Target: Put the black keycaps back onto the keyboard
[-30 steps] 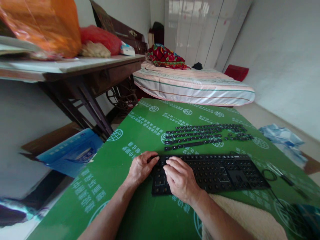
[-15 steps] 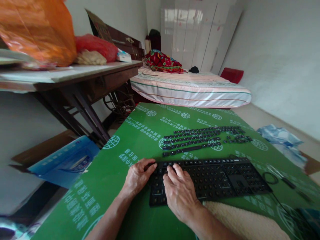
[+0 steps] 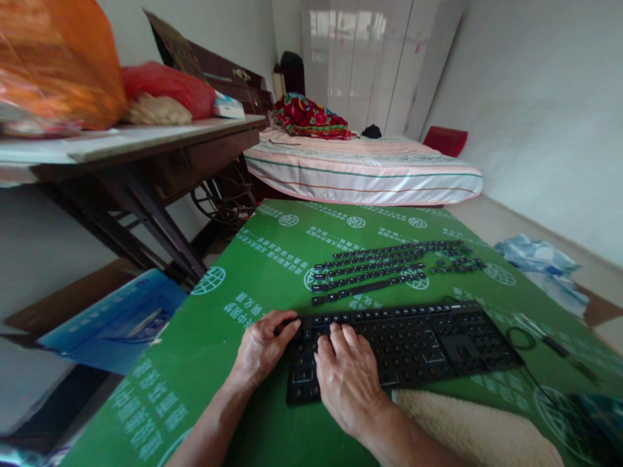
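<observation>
A black keyboard (image 3: 413,347) lies on the green board, most of its key places bare, with keys along its top row. My left hand (image 3: 264,345) grips the keyboard's top left corner between thumb and fingers. Over the left part of the keyboard, my right hand (image 3: 348,376) has its fingers bent and close together, tips down among the key places. Whatever those fingertips pinch is hidden. Beyond the keyboard, several rows of loose black keycaps (image 3: 366,286) are laid out on the board, with a smaller cluster at their right.
On the right of the green board (image 3: 263,253) lie a screwdriver-like tool (image 3: 555,347) and a brush-like end. A beige cloth (image 3: 467,428) sits below the keyboard. At left stands a table (image 3: 180,143) with bags; a bed (image 3: 370,172) is behind.
The whole view has shifted slightly, so things sit a little further left. Both hands stay at the same places on the keyboard, the right fingers moving only slightly.
</observation>
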